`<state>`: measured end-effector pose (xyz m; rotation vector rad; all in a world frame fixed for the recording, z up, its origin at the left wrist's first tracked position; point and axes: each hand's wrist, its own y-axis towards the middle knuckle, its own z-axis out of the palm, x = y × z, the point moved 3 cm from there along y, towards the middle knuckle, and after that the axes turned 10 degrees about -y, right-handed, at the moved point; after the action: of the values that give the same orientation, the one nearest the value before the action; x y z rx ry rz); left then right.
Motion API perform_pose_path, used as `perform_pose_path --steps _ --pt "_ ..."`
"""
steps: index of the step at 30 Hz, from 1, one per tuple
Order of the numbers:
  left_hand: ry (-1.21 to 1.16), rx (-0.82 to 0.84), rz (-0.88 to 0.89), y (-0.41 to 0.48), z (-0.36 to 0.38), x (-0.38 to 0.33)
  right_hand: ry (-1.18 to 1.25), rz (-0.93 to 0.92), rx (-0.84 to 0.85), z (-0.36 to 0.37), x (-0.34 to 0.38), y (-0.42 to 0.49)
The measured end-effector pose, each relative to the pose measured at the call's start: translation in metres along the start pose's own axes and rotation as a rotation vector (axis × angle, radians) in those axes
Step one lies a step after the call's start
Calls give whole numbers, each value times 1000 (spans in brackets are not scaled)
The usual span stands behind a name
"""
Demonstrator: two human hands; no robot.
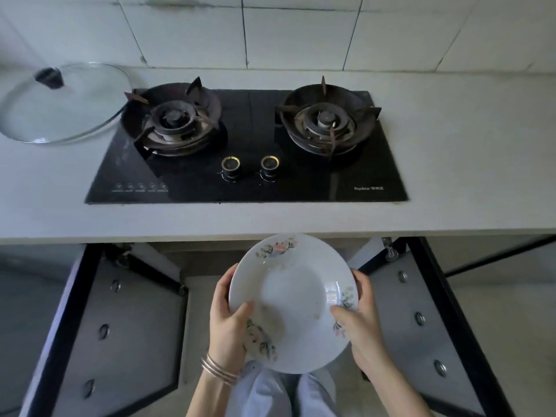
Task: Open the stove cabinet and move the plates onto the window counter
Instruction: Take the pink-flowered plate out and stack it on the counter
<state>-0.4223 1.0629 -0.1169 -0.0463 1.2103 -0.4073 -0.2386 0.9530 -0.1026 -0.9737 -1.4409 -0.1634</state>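
A white plate (293, 296) with flower prints on its rim is held in front of the counter edge, below the stove. My left hand (227, 323) grips its left rim, thumb on top. My right hand (359, 323) grips its right rim, thumb on the inside. Both cabinet doors under the stove stand swung open: the left door (120, 332) and the right door (421, 326). The inside of the cabinet is mostly hidden behind the plate. Whether more plates lie under this one cannot be seen.
A black two-burner gas stove (246, 176) sits in the grey counter (466, 176). A glass pot lid (60, 103) lies on the counter at the left. White tiles cover the wall behind. My legs show below the plate.
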Motion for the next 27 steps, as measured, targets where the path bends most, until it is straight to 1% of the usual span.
perform_pose_path --steps 5,7,11,15,18,27 --pt "-22 -74 32 -34 6 -69 -59 -95 107 3 62 -36" --pt "-16 -113 74 -45 4 -89 -69 -144 158 7 77 -43" --pt "-10 -215 172 -72 -3 -115 -118 -236 310 24 93 -55" --pt "-2 -414 253 -107 -25 -127 -178 -290 468 51 101 -68" --pt "-12 -585 297 -139 -48 -131 -239 -320 632 79 101 -85" --pt "-186 -1101 414 -265 -128 -125 -456 -416 1146 190 78 -171"
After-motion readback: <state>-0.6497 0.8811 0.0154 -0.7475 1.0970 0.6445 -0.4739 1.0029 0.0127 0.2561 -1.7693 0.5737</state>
